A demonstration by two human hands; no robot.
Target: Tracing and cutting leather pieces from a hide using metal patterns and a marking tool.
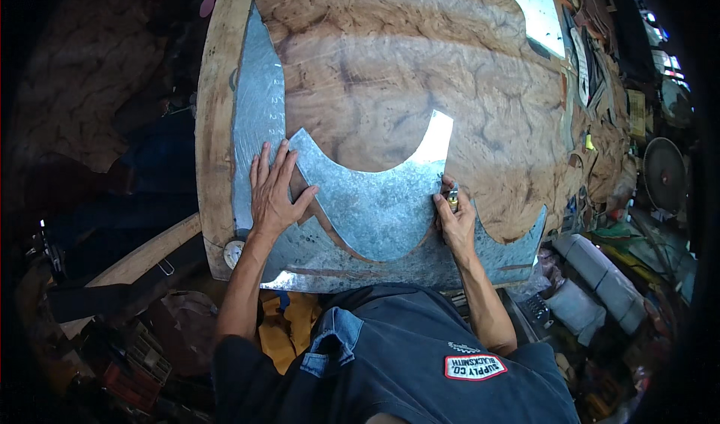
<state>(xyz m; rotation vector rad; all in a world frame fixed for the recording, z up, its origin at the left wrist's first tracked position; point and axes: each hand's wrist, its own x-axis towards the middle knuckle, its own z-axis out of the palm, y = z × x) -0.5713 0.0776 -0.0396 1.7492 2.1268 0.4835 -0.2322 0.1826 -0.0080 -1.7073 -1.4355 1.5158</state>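
Observation:
A curved, U-shaped sheet-metal template [375, 212] lies flat on a large brown mottled sheet that looks like leather [405, 64]. My left hand [274, 191] rests at the template's left edge, fingers spread and stretched out, with the thumb nearest the metal. At the right edge, my right hand [457, 225] is closed round a small brass-and-silver tool [453, 196]. Its tip is beside the template's edge, and its exact kind is hidden by my fingers. A brown strip of the sheet shows along the template's lower left curve.
Beneath the sheet is a metal-topped bench [259, 86] with a wooden border [214, 116] on the left. A bright metal plate [532, 8] lies at the far right. Wrapped bundles [600, 274] and a round fan [665, 173] stand right of the bench. A wooden beam [146, 251] slants at left.

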